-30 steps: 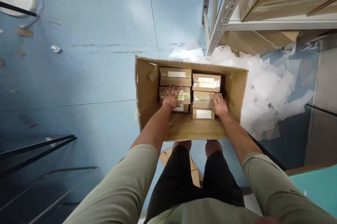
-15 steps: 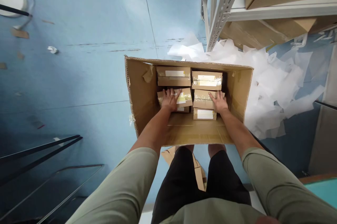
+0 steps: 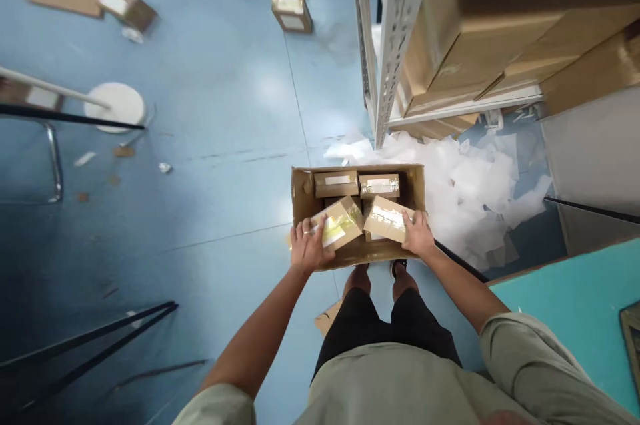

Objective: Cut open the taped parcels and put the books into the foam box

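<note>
A large open cardboard carton (image 3: 358, 258) stands on the floor in front of my feet, with several small taped boxes inside. My left hand (image 3: 309, 246) is closed on the outer end of one small cardboard box (image 3: 340, 224), which is tilted and raised above the others. My right hand (image 3: 418, 234) grips the outer end of another small box (image 3: 386, 220), tilted the opposite way. The inner ends of the two boxes nearly meet. Behind them, one labelled box (image 3: 336, 183) and a second labelled box (image 3: 380, 185) lie against the carton's far side.
A metal shelf rack (image 3: 397, 45) with big cartons stands at the upper right. White foam sheets (image 3: 465, 185) are heaped beside the carton. Small boxes (image 3: 293, 12) lie on the floor ahead. A turquoise tabletop (image 3: 565, 305) is at my right, black bars (image 3: 90, 332) at my left.
Both hands have lifted a small box each from the carton's near stacks, up and toward me. The boxes have turned askew. My view has risen, showing more floor ahead.
</note>
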`<state>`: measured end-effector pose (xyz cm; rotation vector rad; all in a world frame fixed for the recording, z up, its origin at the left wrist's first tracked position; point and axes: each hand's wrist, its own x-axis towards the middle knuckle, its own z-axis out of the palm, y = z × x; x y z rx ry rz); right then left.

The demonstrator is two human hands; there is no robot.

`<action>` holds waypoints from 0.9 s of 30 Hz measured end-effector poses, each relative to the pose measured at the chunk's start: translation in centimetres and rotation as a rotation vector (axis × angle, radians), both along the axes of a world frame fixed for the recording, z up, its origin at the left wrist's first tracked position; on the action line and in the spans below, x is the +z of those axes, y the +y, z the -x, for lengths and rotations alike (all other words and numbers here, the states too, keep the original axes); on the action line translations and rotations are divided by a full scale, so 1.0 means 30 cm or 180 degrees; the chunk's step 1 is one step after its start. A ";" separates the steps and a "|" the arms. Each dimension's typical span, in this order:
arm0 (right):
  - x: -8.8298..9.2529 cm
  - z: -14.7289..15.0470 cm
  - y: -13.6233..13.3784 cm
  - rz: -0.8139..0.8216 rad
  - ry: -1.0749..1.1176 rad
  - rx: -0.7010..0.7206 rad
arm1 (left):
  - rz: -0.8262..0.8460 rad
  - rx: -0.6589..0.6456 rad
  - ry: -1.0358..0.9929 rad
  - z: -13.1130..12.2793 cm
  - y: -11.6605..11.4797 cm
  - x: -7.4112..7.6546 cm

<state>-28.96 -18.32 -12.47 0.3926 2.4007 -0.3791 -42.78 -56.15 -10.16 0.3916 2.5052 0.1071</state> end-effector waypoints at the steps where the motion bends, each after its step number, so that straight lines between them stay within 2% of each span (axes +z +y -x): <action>1: 0.046 -0.032 -0.006 0.0057 0.0076 -0.0221 | -0.0018 0.0104 0.0048 -0.005 -0.008 0.046; 4: 0.163 -0.143 -0.035 0.0113 0.0337 -0.1061 | -0.0153 0.0544 0.0159 -0.011 -0.014 0.152; 8: 0.296 -0.288 -0.094 0.0038 0.0587 -0.2314 | -0.0315 0.0974 0.0059 0.019 0.024 0.240; 10: 0.359 -0.350 -0.120 0.0003 0.0698 -0.2803 | -0.0348 0.0916 -0.0001 0.051 0.070 0.280; 13: 0.445 -0.440 -0.142 -0.0130 0.0878 -0.3404 | -0.0416 0.0396 0.0088 0.108 0.183 0.354; 15: 0.491 -0.508 -0.139 -0.0244 0.1002 -0.3767 | -0.0428 -0.0041 0.0192 0.138 0.297 0.411; 17: 0.528 -0.591 -0.125 -0.0370 0.1136 -0.4118 | -0.0430 -0.0418 0.0268 0.147 0.442 0.473; 20: 0.572 -0.747 -0.094 -0.0619 0.1344 -0.4713 | -0.0563 -0.0889 0.0355 0.097 0.699 0.563; 23: 0.616 -0.933 -0.063 -0.0906 0.1449 -0.5388 | -0.0793 -0.1253 0.0407 -0.043 0.971 0.638; 27: 0.681 -1.216 -0.025 -0.1102 0.1217 -0.6297 | -0.1080 -0.1698 0.0286 -0.358 1.314 0.707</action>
